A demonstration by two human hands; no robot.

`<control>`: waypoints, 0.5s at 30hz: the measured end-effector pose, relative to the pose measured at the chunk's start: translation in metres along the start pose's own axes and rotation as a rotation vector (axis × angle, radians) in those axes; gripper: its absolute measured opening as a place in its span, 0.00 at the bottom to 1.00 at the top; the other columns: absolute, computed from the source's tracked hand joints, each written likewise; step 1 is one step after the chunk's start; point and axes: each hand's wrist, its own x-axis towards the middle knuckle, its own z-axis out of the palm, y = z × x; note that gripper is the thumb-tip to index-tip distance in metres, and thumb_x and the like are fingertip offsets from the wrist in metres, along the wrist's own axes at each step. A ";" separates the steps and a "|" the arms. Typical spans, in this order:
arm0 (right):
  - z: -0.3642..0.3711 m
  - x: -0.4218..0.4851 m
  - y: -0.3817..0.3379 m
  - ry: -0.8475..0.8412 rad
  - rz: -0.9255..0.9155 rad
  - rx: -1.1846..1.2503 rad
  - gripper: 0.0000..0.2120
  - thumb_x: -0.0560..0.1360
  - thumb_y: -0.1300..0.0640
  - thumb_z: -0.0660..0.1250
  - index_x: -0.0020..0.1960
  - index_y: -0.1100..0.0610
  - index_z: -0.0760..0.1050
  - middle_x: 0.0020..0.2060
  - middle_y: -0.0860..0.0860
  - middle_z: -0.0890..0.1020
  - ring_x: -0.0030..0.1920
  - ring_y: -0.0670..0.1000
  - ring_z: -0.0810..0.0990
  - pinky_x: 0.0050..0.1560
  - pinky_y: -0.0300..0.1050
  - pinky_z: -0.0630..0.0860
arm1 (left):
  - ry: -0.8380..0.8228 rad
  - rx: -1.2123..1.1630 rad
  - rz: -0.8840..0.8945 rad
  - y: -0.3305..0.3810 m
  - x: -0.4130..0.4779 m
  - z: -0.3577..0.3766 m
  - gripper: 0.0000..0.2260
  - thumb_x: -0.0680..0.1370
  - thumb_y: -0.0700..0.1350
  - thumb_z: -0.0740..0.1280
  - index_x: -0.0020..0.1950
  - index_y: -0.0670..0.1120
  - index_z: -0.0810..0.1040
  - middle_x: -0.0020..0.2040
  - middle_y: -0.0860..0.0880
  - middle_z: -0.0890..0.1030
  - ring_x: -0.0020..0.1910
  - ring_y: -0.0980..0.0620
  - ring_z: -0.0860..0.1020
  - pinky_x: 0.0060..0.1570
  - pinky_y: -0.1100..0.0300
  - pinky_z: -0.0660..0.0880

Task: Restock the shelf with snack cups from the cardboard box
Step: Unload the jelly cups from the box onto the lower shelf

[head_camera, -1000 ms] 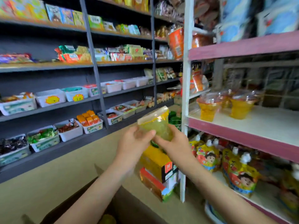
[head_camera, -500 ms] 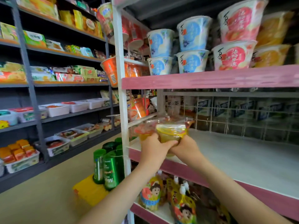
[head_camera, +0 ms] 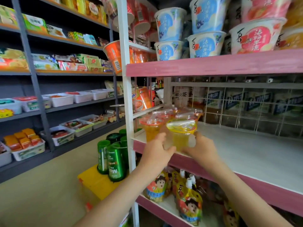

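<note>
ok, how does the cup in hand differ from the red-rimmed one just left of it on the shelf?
The held cup has a yellow rim, the red-rimmed cup an orange-red one. The held cup's contents look pale yellow, the red-rimmed cup's deeper amber. The left hand and right hand grip the held cup at the shelf front; the red-rimmed cup stands ungripped. Both are clear, film-sealed.

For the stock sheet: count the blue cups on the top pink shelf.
4, in two stacks on the shelf: left top cup, left bottom cup, right top cup, right bottom cup. More may sit hidden behind them.
</note>
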 end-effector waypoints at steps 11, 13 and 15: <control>0.127 -0.159 -0.104 -0.133 -0.713 0.307 0.24 0.68 0.62 0.70 0.63 0.62 0.71 0.56 0.56 0.76 0.58 0.55 0.74 0.60 0.39 0.65 | 0.449 -0.039 -0.123 -0.149 -0.193 -0.090 0.11 0.74 0.43 0.68 0.54 0.55 0.73 0.47 0.59 0.79 0.44 0.67 0.78 0.43 0.75 0.72; 0.168 -0.182 -0.133 -0.294 -0.771 0.340 0.22 0.68 0.62 0.68 0.62 0.64 0.72 0.56 0.60 0.77 0.58 0.60 0.74 0.62 0.47 0.69 | 0.517 0.015 -0.214 -0.176 -0.225 -0.106 0.09 0.76 0.44 0.67 0.56 0.49 0.74 0.45 0.58 0.79 0.42 0.68 0.77 0.41 0.77 0.70; 0.204 -0.206 -0.161 -0.426 -0.766 0.370 0.20 0.70 0.62 0.68 0.61 0.64 0.72 0.57 0.60 0.76 0.59 0.59 0.73 0.62 0.50 0.69 | 0.514 0.075 -0.308 -0.203 -0.254 -0.120 0.09 0.77 0.43 0.66 0.57 0.46 0.73 0.47 0.54 0.78 0.44 0.64 0.76 0.41 0.76 0.70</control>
